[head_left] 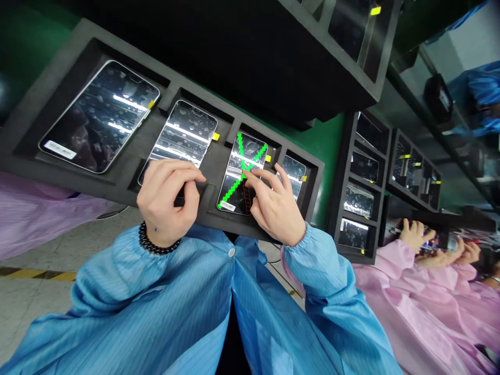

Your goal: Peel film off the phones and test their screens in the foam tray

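A black foam tray point(113, 185) holds several phones in separate compartments. The third phone point(234, 182) from the left is lit, with a thick green X-shaped trace and a red grid on its screen. My right hand point(277, 205) is over this phone's right side, fingers spread, the index fingertip at the screen near where the green lines cross. Over the lower part of the second phone point(183, 130) rests my left hand point(167, 198), fingers curled and pressed together; whatever they hold, if anything, is hidden. A larger-looking dark phone point(99, 117) lies at the left, and another phone point(294, 174) at the right.
Above, a large black tray point(336, 52) juts over the green surface point(324, 140). To the right stand more trays point(338, 208) with phones bearing yellow tabs. Beyond them, hands of other people in pink sleeves point(386, 281) are at work. A pink garment point(42, 213) shows at the left.
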The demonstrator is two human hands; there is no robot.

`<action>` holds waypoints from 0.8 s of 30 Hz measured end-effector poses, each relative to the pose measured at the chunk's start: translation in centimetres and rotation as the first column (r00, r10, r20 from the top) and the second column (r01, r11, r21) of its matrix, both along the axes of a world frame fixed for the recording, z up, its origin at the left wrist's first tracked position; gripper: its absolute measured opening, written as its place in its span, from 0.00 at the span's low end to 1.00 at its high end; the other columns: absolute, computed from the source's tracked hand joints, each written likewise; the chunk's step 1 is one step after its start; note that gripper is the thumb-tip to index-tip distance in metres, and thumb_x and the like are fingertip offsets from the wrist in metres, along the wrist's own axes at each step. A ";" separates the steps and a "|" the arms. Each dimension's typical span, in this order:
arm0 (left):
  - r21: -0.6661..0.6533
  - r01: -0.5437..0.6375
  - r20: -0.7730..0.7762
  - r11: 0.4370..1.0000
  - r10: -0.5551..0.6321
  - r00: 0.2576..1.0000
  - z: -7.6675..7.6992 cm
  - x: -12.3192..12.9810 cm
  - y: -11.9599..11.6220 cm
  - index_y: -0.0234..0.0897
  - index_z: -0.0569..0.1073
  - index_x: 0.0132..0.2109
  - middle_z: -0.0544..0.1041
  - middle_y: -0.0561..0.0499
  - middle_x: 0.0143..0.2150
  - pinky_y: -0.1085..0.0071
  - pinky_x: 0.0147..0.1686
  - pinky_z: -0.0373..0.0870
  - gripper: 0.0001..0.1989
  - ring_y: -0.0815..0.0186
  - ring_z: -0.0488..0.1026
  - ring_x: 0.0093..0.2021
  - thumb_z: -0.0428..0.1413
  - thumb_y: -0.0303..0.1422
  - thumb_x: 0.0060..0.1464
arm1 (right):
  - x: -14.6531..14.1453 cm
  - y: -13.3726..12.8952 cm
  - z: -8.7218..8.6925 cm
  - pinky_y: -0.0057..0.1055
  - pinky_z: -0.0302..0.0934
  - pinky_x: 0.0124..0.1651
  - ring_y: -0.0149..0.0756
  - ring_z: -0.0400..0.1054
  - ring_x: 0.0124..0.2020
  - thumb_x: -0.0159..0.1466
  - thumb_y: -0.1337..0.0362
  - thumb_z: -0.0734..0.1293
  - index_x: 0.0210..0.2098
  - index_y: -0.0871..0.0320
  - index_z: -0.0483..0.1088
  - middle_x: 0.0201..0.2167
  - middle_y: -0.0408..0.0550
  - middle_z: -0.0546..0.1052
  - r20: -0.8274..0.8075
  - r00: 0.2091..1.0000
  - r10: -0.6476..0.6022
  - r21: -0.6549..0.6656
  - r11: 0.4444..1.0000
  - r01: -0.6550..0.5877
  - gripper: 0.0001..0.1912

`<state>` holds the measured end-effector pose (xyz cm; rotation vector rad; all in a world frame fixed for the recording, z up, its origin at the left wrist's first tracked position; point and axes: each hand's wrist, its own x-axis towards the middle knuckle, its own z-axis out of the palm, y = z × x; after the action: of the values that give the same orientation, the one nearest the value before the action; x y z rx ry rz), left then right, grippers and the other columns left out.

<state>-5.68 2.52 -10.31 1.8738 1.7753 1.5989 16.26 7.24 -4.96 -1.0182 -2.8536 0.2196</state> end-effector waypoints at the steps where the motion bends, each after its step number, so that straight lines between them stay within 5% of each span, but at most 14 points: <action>1: -0.001 0.002 -0.008 1.000 -0.002 1.000 0.0 0.0 0.0 0.44 0.75 0.39 0.80 0.53 0.38 0.60 0.47 0.72 0.11 0.63 0.77 0.41 0.53 0.23 0.58 | 0.1 -0.4 0.1 0.60 0.50 0.72 0.49 0.67 0.62 0.64 0.77 0.57 0.61 0.67 0.65 0.52 0.54 0.80 0.000 1.000 -0.001 -0.003 1.000 0.001 0.26; 13: 0.033 0.002 -0.060 0.999 0.000 0.998 0.0 -0.2 0.0 0.38 0.75 0.37 0.80 0.52 0.36 0.62 0.45 0.72 0.08 0.65 0.77 0.40 0.54 0.23 0.58 | 1.5 -4.5 1.2 0.59 0.41 0.77 0.45 0.67 0.63 0.64 0.76 0.57 0.55 0.65 0.69 0.56 0.54 0.79 0.036 0.999 -0.011 -0.077 0.997 0.013 0.22; 24: 0.016 0.011 -0.096 1.000 -0.009 0.995 0.0 -0.5 -0.1 0.38 0.75 0.38 0.81 0.51 0.36 0.59 0.45 0.73 0.08 0.63 0.78 0.40 0.55 0.22 0.58 | 1.4 -6.4 2.5 0.55 0.54 0.72 0.42 0.72 0.56 0.64 0.76 0.55 0.43 0.59 0.72 0.45 0.52 0.83 0.068 0.998 0.004 -0.069 0.998 0.001 0.16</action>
<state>-6.14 2.45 -10.29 1.9953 1.7917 1.5506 17.63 0.81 -2.48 -1.0558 -2.9266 0.2918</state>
